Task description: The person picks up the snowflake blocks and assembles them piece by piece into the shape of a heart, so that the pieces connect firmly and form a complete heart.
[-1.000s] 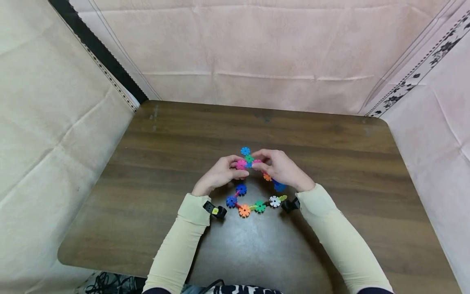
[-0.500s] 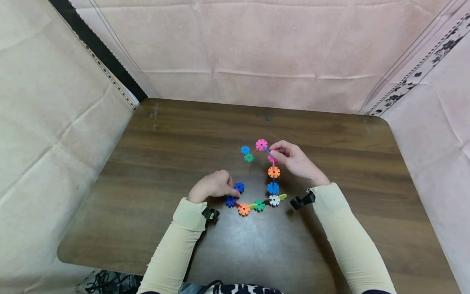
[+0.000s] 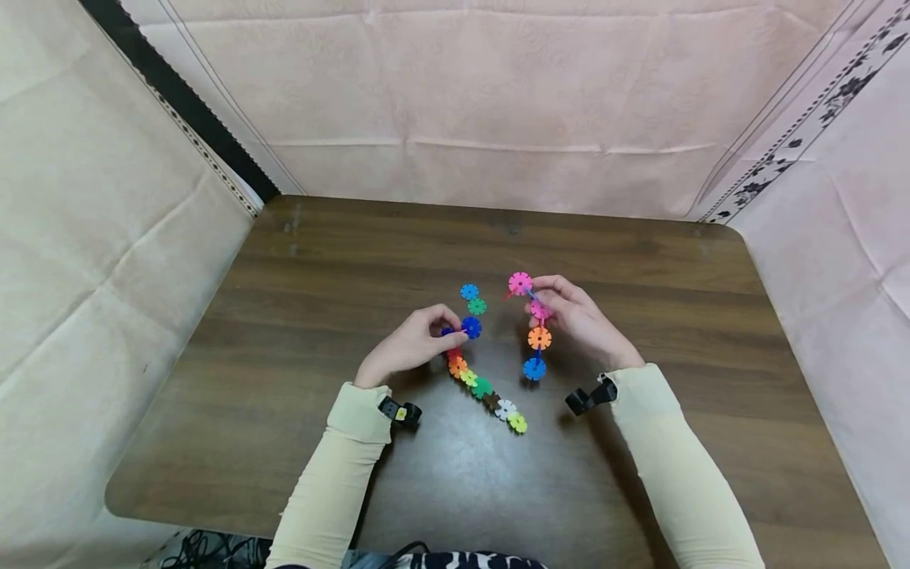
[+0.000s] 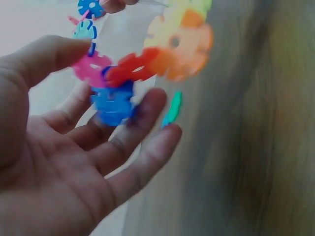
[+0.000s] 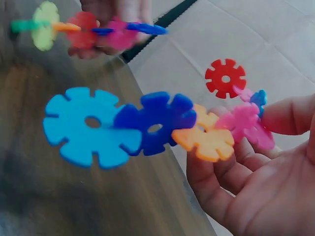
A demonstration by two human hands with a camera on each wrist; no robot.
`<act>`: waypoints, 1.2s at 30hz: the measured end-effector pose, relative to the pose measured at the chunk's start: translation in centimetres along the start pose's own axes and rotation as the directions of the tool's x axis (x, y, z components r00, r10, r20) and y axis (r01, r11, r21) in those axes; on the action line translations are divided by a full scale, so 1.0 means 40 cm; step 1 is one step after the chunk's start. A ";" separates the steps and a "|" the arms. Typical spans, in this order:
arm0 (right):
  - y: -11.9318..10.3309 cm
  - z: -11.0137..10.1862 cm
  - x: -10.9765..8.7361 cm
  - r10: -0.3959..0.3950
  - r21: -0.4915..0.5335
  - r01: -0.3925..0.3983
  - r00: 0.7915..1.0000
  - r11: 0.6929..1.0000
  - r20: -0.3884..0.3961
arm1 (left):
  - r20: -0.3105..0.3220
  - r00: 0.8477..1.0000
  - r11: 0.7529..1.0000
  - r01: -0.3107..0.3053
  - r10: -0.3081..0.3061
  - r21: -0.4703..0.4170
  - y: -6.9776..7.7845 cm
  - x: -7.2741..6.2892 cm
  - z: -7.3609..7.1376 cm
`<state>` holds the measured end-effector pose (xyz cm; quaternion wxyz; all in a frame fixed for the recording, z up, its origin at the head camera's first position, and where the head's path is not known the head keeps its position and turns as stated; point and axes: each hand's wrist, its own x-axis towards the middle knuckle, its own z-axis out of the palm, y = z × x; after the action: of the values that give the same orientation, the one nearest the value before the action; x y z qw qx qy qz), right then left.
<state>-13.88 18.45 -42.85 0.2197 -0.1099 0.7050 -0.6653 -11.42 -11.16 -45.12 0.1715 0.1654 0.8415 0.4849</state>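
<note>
My left hand [image 3: 412, 345] pinches a chain of slotted plastic snowflake discs [image 3: 482, 387] near its blue and pink end. The chain slants down to the right through red, orange, yellow, green, brown and white discs to a yellow-green one. In the left wrist view, the thumb lies on a pink disc [image 4: 92, 70]. My right hand [image 3: 584, 324] pinches a second, shorter chain [image 3: 539, 338] at its pink discs. From there, orange, dark blue and light blue discs [image 5: 86, 129] stretch away from the fingers in the right wrist view. The two chains are apart.
Between the hands, a joined blue disc [image 3: 469, 292] and green disc [image 3: 477, 306] lie on the brown wooden table [image 3: 341, 261]. Pale cloth [image 3: 455, 103] hangs behind the table and at its sides. Cables [image 3: 206, 547] show below the front left edge.
Both hands were together at the pink discs, then the left moved down to the blue discs. The single curved chain has parted in two. The left hand has raised its part, which swung round.
</note>
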 end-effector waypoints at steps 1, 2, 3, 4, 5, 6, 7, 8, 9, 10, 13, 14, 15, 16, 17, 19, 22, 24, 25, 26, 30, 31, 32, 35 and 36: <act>0.001 0.004 -0.001 0.001 -0.011 -0.001 1.000 1.000 0.003 | -0.002 1.000 0.999 -0.008 0.008 -0.042 -0.004 0.002 0.001; 0.002 0.009 -0.001 0.000 -0.026 0.000 1.000 1.000 0.006 | -0.006 1.000 0.997 -0.009 0.009 -0.083 -0.008 0.004 0.003; 0.003 0.014 -0.003 -0.001 -0.038 0.002 1.000 0.999 0.012 | -0.011 1.000 0.992 -0.009 0.008 -0.123 -0.011 0.006 0.005; 0.004 0.019 -0.004 -0.005 -0.053 0.005 1.000 0.999 0.015 | -0.016 1.000 0.987 -0.008 0.005 -0.163 -0.013 0.009 0.008; 0.005 0.024 -0.004 -0.004 -0.070 0.005 1.000 0.998 0.018 | -0.025 1.000 0.981 -0.004 -0.001 -0.192 -0.015 0.012 0.012; 0.006 0.029 -0.005 -0.005 -0.084 0.006 1.000 0.996 0.020 | -0.034 0.999 0.975 -0.001 -0.007 -0.222 -0.016 0.014 0.015; 0.007 0.034 -0.006 -0.007 -0.096 0.009 1.000 0.995 0.024 | -0.042 0.999 0.966 0.005 -0.016 -0.258 -0.015 0.017 0.018; 0.008 0.039 -0.007 -0.006 -0.106 0.008 1.000 0.994 0.023 | -0.047 0.999 0.954 0.012 -0.027 -0.300 -0.015 0.020 0.022; 0.009 0.043 -0.008 -0.005 -0.115 0.007 1.000 0.993 0.023 | -0.051 0.998 0.941 0.017 -0.036 -0.337 -0.013 0.022 0.025; 0.010 0.046 -0.009 -0.001 -0.127 0.003 1.000 0.992 0.017 | -0.052 0.998 0.928 0.024 -0.047 -0.373 -0.012 0.024 0.027; 0.013 0.053 -0.012 0.000 -0.129 0.001 1.000 0.992 0.005 | -0.055 0.996 0.889 0.036 -0.069 -0.455 -0.008 0.030 0.034; 0.014 0.054 -0.013 0.000 -0.120 0.000 1.000 0.993 -0.001 | -0.059 0.995 0.884 0.039 -0.075 -0.467 -0.007 0.031 0.036; 0.015 0.053 -0.014 -0.003 -0.105 0.002 1.000 0.994 -0.007 | -0.065 0.995 0.881 0.039 -0.079 -0.471 -0.006 0.033 0.037; 0.015 0.053 -0.014 -0.008 -0.086 0.007 1.000 0.996 -0.012 | -0.071 0.994 0.878 0.039 -0.082 -0.477 -0.006 0.035 0.038; 0.016 0.052 -0.014 -0.016 -0.064 0.015 1.000 0.998 -0.015 | -0.077 0.994 0.878 0.035 -0.082 -0.478 -0.006 0.037 0.039; 0.017 0.050 -0.016 -0.025 -0.010 0.025 0.999 1.000 -0.023 | -0.084 0.994 0.877 0.026 -0.075 -0.480 -0.004 0.040 0.041; 0.017 0.049 -0.018 -0.022 0.042 0.023 0.999 0.999 -0.032 | -0.076 0.995 0.865 0.019 -0.066 -0.502 -0.001 0.045 0.043; 0.016 0.049 -0.018 -0.013 0.061 0.015 0.999 0.998 -0.032 | -0.067 0.996 0.858 0.015 -0.057 -0.514 0.002 0.045 0.043; 0.016 0.050 -0.017 -0.009 0.059 0.011 0.999 0.998 -0.032 | -0.061 0.997 0.856 0.016 -0.055 -0.517 0.005 0.046 0.043; 0.016 0.050 -0.016 -0.005 0.055 0.007 0.999 0.998 -0.034 | -0.054 0.997 0.854 0.014 -0.049 -0.520 0.007 0.046 0.043; 0.014 0.055 -0.008 -0.001 0.019 0.002 0.999 1.000 -0.054 | -0.026 1.000 0.831 -0.010 -0.006 -0.556 0.018 0.048 0.045; 0.014 0.056 -0.007 0.001 0.013 -0.001 0.998 1.000 -0.063 | -0.016 1.000 0.822 -0.012 0.004 -0.569 0.021 0.049 0.045; 0.015 0.057 -0.005 0.002 0.013 -0.001 0.997 1.000 -0.073 | -0.008 1.000 0.814 -0.014 0.011 -0.581 0.022 0.050 0.045; 0.018 0.059 -0.004 0.002 0.034 0.001 0.995 0.999 -0.103 | 0.008 1.000 0.799 -0.007 0.015 -0.602 0.026 0.050 0.046; 0.019 0.059 -0.004 0.000 0.056 0.006 0.994 0.998 -0.105 | 0.010 1.000 0.794 -0.006 0.015 -0.608 0.027 0.050 0.046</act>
<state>-12.56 16.51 -43.62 0.1845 -0.0695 0.6964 -0.6900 -12.25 -8.33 -45.29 0.2189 0.1097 0.6393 0.7290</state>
